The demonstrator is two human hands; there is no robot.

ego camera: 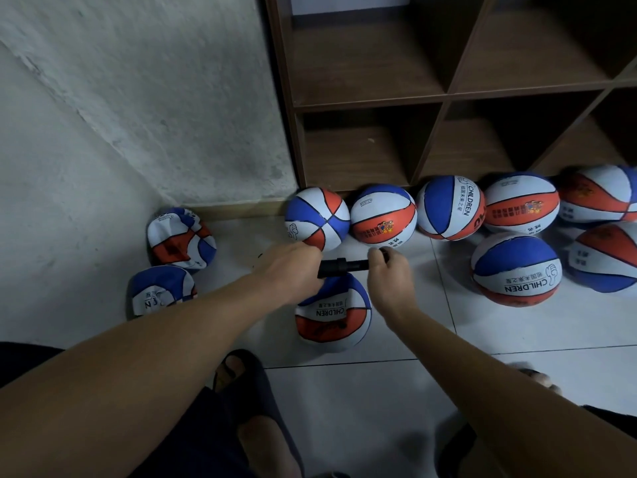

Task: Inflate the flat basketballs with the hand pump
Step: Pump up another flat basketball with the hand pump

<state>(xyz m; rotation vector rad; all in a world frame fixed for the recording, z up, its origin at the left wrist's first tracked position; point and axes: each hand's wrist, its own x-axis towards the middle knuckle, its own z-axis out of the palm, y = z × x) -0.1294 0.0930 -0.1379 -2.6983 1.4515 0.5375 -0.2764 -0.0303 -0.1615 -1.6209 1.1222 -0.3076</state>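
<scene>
A black hand pump (339, 266) lies level between my hands, just above a partly flat red, white and blue basketball (333, 313) on the floor. My left hand (291, 270) grips the pump's barrel. My right hand (389, 274) holds the handle end, fingers curled round it. Two crumpled flat balls sit at the left by the wall, the upper flat ball (181, 238) and the lower flat ball (161, 289). How the pump joins the ball is hidden under my left hand.
Several round, full basketballs (382, 213) line the foot of a brown wooden cubby shelf (444, 98), with more at the right (517, 269). A rough grey wall (138, 98) closes the left side. My feet in dark sandals (241, 370) stand on white floor tiles.
</scene>
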